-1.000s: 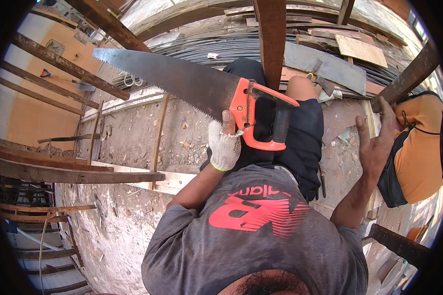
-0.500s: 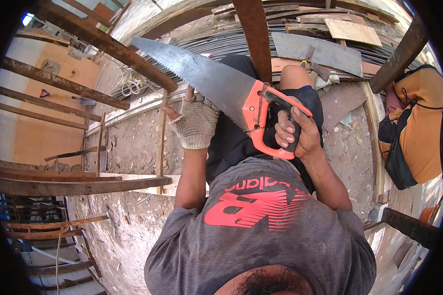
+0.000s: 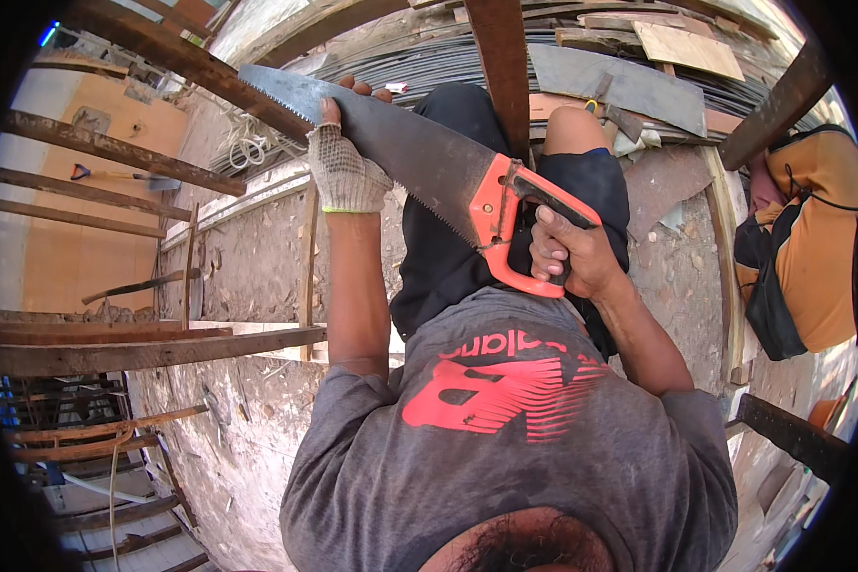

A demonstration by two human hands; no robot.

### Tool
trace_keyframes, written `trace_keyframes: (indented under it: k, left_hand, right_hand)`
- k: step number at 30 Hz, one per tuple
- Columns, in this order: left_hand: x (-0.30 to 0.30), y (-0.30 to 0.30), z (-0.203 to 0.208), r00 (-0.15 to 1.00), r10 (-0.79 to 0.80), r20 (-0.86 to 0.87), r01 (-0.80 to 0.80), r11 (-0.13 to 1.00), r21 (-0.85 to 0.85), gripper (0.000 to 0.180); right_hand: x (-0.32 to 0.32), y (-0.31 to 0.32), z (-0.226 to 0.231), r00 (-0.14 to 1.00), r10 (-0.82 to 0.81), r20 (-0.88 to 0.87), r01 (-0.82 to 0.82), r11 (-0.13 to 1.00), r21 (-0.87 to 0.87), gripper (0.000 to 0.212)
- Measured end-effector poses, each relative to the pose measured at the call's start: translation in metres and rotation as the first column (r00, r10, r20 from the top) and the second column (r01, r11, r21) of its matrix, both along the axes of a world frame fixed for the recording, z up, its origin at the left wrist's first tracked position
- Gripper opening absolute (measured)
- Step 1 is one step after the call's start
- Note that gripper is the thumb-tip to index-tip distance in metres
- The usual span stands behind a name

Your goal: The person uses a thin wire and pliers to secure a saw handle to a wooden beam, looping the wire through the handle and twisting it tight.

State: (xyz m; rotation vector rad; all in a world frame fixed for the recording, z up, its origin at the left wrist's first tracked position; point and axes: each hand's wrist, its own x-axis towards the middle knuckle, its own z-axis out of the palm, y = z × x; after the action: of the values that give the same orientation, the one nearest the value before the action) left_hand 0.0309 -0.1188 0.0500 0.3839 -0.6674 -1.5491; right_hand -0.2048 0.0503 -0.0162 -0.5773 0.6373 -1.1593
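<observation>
A hand saw (image 3: 419, 153) with a wide grey blade and an orange-and-black handle lies slantwise over my lap, its tip at the upper left and its teeth toward the lower left. My right hand (image 3: 570, 250), bare, is wrapped round the handle. On the blade near the tip is my left hand (image 3: 350, 167) in a worn knit glove with bare fingertips. Its thumb presses the near face while the other fingers reach behind, their tips showing past the back edge. The blade hides most of those fingers.
Dark timber beams (image 3: 498, 76) frame me on several sides. Beyond my knees lie thin metal rods (image 3: 410, 67), a grey sheet (image 3: 620, 88) and wood offcuts. An orange-and-black fabric item (image 3: 815, 257) rests at right. A white rope coil (image 3: 248, 153) and a shovel (image 3: 157, 182) are at left.
My left hand has moved up and left along the blade, from below the teeth to a grip near the tip. The saw has shifted slightly left; my right hand keeps the handle.
</observation>
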Motion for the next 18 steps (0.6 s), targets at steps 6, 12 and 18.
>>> trace_keyframes:
  k: [6, 12, 18]
  left_hand:
    - [-0.012, -0.011, 0.002, 0.995, -0.037, -0.087, 0.036, 0.999, -0.022, 0.04]
    - [-0.014, -0.009, -0.007, 0.992, -0.037, -0.117, 0.04, 0.999, 0.023, 0.036]
    - [-0.021, -0.025, -0.037, 0.993, -0.024, -0.116, 0.045, 0.982, 0.183, 0.049]
  right_hand:
    - [-0.012, 0.003, 0.025, 0.99, -0.122, 0.075, 0.121, 0.993, 0.01, 0.02]
    - [-0.008, 0.006, 0.014, 0.995, -0.102, -0.013, 0.102, 0.995, -0.017, 0.016]
    - [-0.005, 0.023, 0.04, 0.837, -0.342, -0.428, 0.115, 0.873, -0.474, 0.032]
